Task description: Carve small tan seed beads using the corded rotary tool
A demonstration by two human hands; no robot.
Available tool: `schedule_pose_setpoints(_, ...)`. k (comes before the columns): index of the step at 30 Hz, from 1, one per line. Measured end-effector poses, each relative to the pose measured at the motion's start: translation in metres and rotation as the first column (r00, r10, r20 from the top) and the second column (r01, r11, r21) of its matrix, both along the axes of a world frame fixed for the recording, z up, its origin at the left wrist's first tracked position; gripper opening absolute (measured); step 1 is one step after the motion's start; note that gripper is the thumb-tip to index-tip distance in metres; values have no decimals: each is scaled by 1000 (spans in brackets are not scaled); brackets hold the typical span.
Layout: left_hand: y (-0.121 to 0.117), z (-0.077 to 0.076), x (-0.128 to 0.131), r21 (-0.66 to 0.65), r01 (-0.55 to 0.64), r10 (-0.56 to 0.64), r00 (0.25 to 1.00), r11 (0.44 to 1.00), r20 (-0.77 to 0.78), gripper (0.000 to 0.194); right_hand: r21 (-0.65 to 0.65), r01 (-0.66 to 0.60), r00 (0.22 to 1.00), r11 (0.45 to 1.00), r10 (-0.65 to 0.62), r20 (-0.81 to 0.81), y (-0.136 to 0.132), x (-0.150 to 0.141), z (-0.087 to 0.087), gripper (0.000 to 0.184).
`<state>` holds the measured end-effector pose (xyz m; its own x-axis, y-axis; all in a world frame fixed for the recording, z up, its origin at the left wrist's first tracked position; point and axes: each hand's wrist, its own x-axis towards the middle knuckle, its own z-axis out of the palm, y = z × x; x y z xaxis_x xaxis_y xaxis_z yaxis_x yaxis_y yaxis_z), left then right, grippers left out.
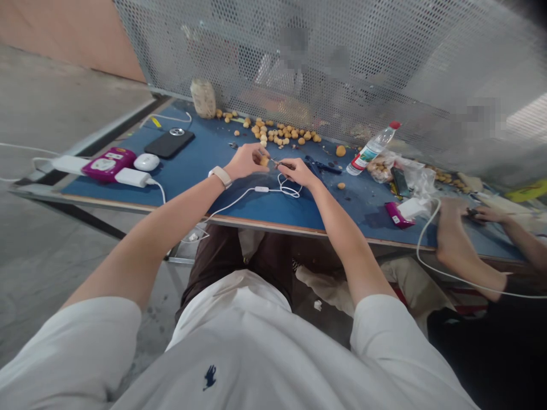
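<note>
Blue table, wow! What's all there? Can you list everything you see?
Table: one, blue, in front of the person
Tan lumps: many, tan, along the table's back
Jar: one, pale, back left
Phone: one, black, left side
Power strip: one, white, left edge
Box: one, magenta, beside the power strip
Water bottle: one, clear with red cap, back right
Pliers: one pair, blue handles, right of the hands
Metal screen: one, grey, behind the table
Co-worker's hand: one, far right
Left hand: one, centre, pinching a tan lump
Right hand: one, centre, holding a thin tool
</note>
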<state>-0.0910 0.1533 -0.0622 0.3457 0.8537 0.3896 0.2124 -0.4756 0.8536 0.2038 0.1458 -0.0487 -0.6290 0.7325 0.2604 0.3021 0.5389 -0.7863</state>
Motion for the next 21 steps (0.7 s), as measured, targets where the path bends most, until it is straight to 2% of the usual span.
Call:
schedule_pose_setpoints(11,2,-2,-1,10,-3,3,1000,1000,-17,50,11,-22,1000,1000,22,11,2,0,-3,78)
schedule_pose_setpoints(21,0,0,-1,25,-22,23,999,999,-33,47,20,-12,1000,1000,13,-27,4,-1,-5,89)
